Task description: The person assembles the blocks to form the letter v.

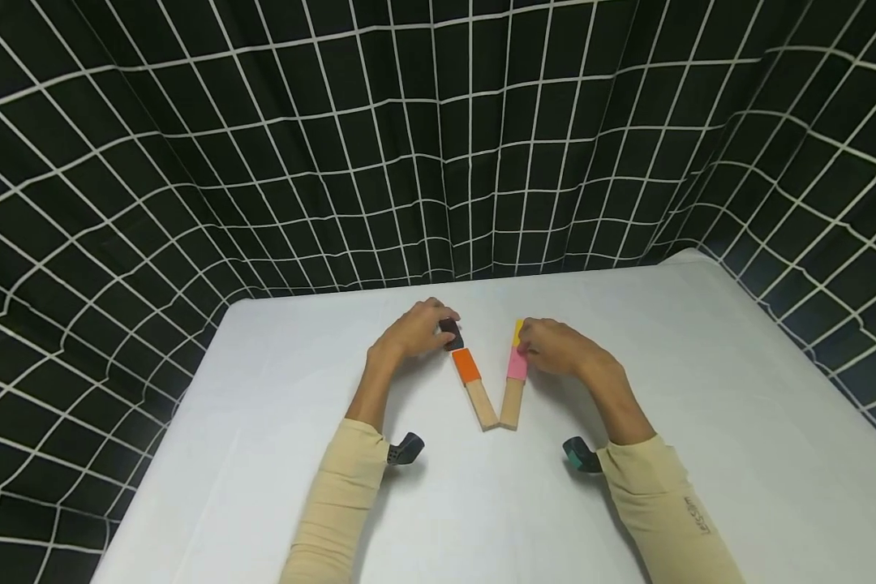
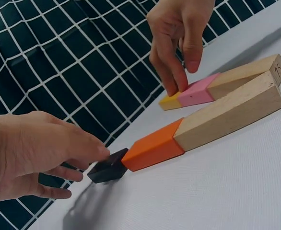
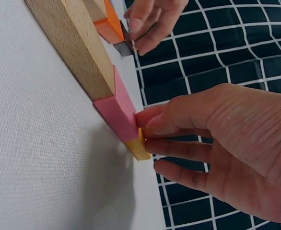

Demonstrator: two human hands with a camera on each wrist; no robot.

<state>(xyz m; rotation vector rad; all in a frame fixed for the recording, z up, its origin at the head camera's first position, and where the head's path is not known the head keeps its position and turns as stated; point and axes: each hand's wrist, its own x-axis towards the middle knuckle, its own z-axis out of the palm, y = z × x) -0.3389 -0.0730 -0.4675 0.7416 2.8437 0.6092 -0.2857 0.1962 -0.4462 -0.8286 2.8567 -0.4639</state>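
On the white table, two rows of blocks form a V whose plain wooden ends meet nearest the person. The left row has a wooden block [image 1: 483, 405], an orange block [image 1: 466, 367] and a black block [image 1: 451, 334] at its far end. My left hand [image 1: 414, 331] is at the black block, its fingers loosely spread and fingertips right at the edge. The right row has a wooden block [image 1: 512, 404], a pink block [image 1: 517, 364] and a yellow block [image 1: 518, 331]. My right hand [image 1: 557, 347] touches the yellow block with relaxed fingertips, the thumb standing apart.
A white cloth covers the table [image 1: 277, 454]. Dark curtains [image 1: 380, 146] with a white grid hang behind it and at both sides. Small dark devices [image 1: 406, 448] sit at the cuffs of the beige sleeves [image 1: 339, 495].
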